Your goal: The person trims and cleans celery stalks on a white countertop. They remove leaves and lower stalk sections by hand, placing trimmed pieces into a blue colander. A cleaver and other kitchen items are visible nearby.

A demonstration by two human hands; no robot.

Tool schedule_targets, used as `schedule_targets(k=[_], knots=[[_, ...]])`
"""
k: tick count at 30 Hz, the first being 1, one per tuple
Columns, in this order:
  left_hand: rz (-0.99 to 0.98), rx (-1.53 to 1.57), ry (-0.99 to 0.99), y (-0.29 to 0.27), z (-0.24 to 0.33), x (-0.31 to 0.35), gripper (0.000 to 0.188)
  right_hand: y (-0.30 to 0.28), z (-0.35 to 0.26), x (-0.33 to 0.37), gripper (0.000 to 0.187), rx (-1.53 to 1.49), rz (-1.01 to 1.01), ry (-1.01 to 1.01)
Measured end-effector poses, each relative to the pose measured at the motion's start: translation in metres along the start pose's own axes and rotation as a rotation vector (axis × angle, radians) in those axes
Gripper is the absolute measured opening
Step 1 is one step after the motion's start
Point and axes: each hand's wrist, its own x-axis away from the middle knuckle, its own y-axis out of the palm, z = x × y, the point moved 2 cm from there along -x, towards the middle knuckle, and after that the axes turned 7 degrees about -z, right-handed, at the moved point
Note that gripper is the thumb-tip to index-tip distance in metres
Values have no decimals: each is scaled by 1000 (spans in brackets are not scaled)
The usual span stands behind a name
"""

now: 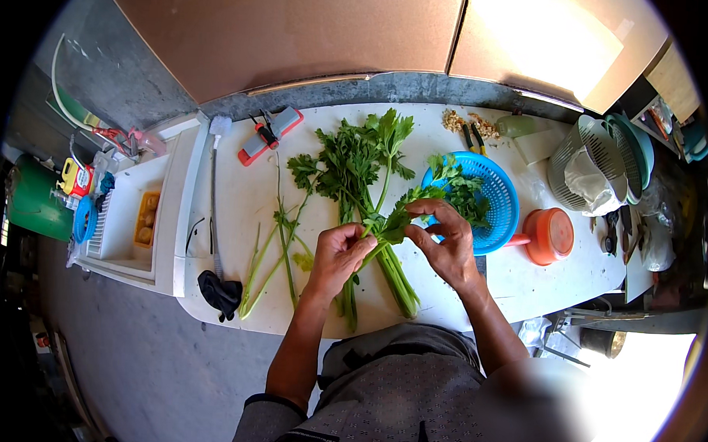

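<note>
Over the white table, my left hand is closed on a leafy celery sprig, thumb and fingers pinched at its stem. At its leaves my right hand pinches too, thumb against forefinger. Beneath and behind both hands lies a bunch of celery, leaves toward the far side, pale green stalks toward me. Just right of my right hand stands a blue plastic basket with picked celery leaves inside. Several bare celery stalks lie to the left of my left hand.
A red-orange ladle rests right of the basket. Black-handled pliers lie near chopped bits behind it. At far left are a grey-red tool, a black cloth and a white sink. Stacked baskets stand at right.
</note>
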Motion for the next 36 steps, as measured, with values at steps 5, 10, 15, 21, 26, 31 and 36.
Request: schedule_targets(k=[5, 10, 15, 21, 26, 31, 36], knots=[[-49, -30, -16, 2, -1, -2, 18, 5, -39, -4, 29, 531, -250, -374], [-101, -9, -32, 2, 1, -1, 18, 13, -24, -2, 26, 556, -257, -364], [-110, -2, -64, -2, 0, 1, 12, 13, -23, 1, 20, 554, -331, -288], [-53, -134, 3, 6, -6, -1, 22, 14, -17, 4, 9, 571, -323, -287], [0, -297, 116, 12, -5, -4, 26, 19, 2, 5, 6, 580, -204, -287], [76, -356, 226, 10, -8, -9, 21, 17, 8, -6, 3, 507, -28, -199], [139, -359, 240, -6, 10, 6, 23, -76, 44, -22, 15, 460, 169, 86]])
